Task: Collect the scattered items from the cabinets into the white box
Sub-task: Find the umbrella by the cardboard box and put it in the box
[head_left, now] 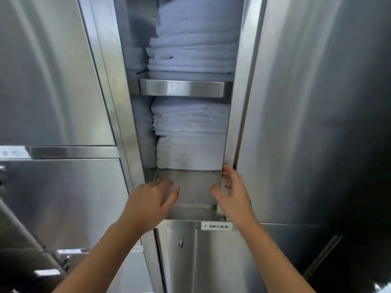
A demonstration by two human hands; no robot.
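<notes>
Head view. A tall stainless-steel cabinet (118, 102) fills the frame, with one narrow compartment standing open at centre. Its steel door (317, 102) is swung aside at 3 o'clock. Closed steel panels (53, 70) lie at 9 o'clock.

Inside, at 12 o'clock, an upper stack of folded white linen (192, 39) rests on a brushed-steel shelf (182, 88). The stack leans slightly, its lower folds jutting toward 9 o'clock. Directly below the shelf, at the centre of the frame, a lower stack of folded white linen (190, 134) sits at the back of the compartment's bare steel floor (190, 187). The strip of floor in front of it carries nothing.

The left hand (148, 199), at 7 o'clock, reaches over the front of that floor with its fingers straight and loosely spread, holding nothing (the fingertips are motion-blurred, so contact with the floor cannot be judged). The right hand (232, 193), at 5 o'clock, is likewise spread and holds nothing. Its fingertips lie against the compartment's right edge, just beside the bottom corner of the lower stack. Neither hand touches the linen.

A small white label with dark print (216, 226) is fixed to the steel front at 6 o'clock, just below the compartment.
</notes>
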